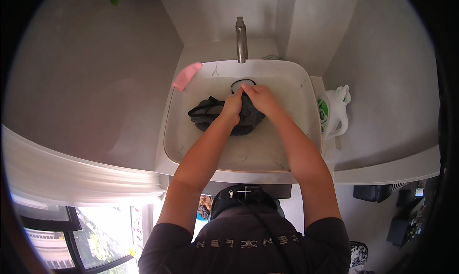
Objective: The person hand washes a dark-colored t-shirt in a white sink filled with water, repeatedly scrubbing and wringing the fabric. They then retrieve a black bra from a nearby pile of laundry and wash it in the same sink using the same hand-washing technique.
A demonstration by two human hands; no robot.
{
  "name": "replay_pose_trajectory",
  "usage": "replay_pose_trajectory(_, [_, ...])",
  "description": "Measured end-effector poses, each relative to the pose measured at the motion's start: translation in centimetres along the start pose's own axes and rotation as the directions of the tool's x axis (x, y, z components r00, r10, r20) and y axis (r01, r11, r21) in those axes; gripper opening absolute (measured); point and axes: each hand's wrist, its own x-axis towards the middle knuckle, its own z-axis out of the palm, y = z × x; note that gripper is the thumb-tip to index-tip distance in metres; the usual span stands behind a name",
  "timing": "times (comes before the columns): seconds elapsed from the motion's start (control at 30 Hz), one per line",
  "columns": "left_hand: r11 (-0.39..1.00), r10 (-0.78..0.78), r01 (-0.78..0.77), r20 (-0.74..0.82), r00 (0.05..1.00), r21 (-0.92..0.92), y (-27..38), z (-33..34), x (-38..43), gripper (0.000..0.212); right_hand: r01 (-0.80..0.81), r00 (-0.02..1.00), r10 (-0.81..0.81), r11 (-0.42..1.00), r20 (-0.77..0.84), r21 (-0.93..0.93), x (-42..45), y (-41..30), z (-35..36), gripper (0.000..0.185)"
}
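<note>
Both my hands meet over a rectangular white vessel sink with a marbled pattern and a thin dark-gold rim. They grip a dark grey cloth garment with black edging, which lies in cloudy water. My left hand holds the fabric near a small black-edged loop or opening. Close against it, my right hand pinches the same part with thumb and fingers. A wider black-trimmed opening of the garment spreads to the left. Folds beneath my hands are hidden.
A metal faucet stands behind the sink. Over its back-left rim hangs a pink cloth. On the counter at right is a white detergent jug with a green label. Grey walls rise on both sides, and a window is at lower left.
</note>
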Motion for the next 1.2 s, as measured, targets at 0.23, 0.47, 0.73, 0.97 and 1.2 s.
replay_pose_trajectory(0.23, [0.997, -0.069, 0.062, 0.147, 0.987, 0.052, 0.0, -0.1, -0.3, 0.040, 0.258, 0.904, -0.355, 0.898, -0.240, -0.356, -1.2, -3.3, 0.7, 0.043])
replay_pose_trajectory(0.47, [0.990, -0.026, 0.038, 0.092, 0.995, -0.135, 0.0, 0.2, -0.4, 0.029, 0.357, 0.854, -0.490, 0.796, -0.174, -0.488, -2.3, -3.9, 2.4, 0.043])
replay_pose_trajectory(0.73, [0.986, 0.013, 0.001, 0.081, 0.997, -0.165, 0.2, -0.1, -1.5, 0.026, 0.313, 0.908, -0.411, 0.792, -0.080, -0.524, -2.7, -4.5, 2.4, 0.047])
replay_pose_trajectory(0.97, [0.860, 0.134, 0.210, 0.603, 0.786, -0.465, 0.7, -5.5, 3.2, 0.030, 0.002, 0.973, -0.023, 0.996, 0.228, 0.094, 0.7, 0.1, -1.6, 0.054])
replay_pose_trajectory(1.2, [0.998, 0.064, -0.064, 0.011, 0.998, -0.003, 4.4, 0.4, -4.1, 0.068, -0.009, 0.944, -0.075, 0.968, 0.322, 0.253, 0.3, 0.7, -3.7, 0.040])
